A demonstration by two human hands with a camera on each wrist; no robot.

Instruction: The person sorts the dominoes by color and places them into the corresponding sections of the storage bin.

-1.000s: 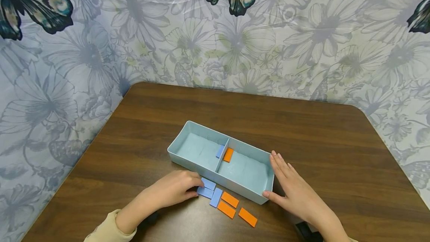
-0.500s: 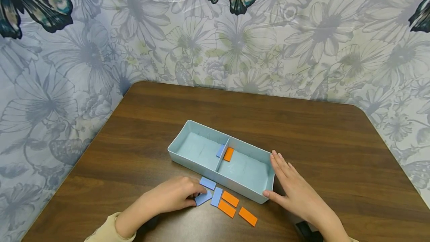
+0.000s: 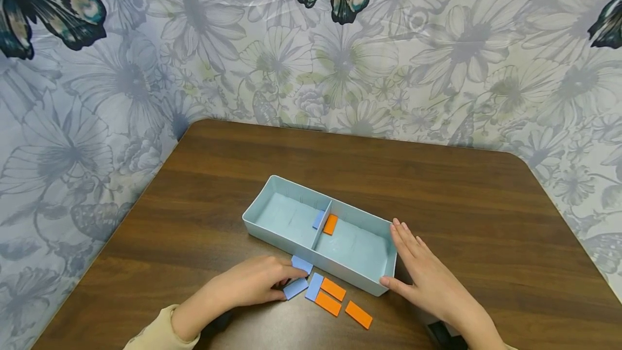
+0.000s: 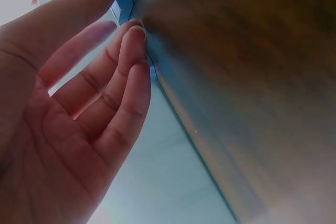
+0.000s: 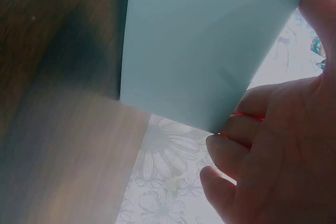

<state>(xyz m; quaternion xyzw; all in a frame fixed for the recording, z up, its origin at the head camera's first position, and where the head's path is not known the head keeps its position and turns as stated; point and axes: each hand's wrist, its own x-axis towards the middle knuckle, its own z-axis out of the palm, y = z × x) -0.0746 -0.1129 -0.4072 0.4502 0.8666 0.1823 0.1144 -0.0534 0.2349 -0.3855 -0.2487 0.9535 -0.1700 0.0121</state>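
A light-blue tray [image 3: 362, 283] with a middle divider sits on the brown table [image 3: 301, 155]. One blue tile [image 3: 318, 219] lies left of the divider and one orange tile [image 3: 330, 224] right of it. In front of the tray lie three blue tiles [image 3: 295, 288] and three orange tiles [image 3: 333, 288]. My left hand [image 3: 291, 277] arches over the blue tiles, its fingertips [image 4: 137, 30] touching them beside the tray wall [image 4: 173, 182]. My right hand [image 3: 418, 269] lies flat against the tray's right end [image 5: 210, 40], thumb at the near corner.
A floral cloth with butterflies [image 3: 340, 42] hangs behind and around the table. The table's rounded far corners and left edge are in view. A dark object [image 3: 444, 334] shows by my right wrist at the bottom edge.
My left hand has drawn one blue tile toward me and turned it, away from the other two. The right hand and the tray have stayed in place.
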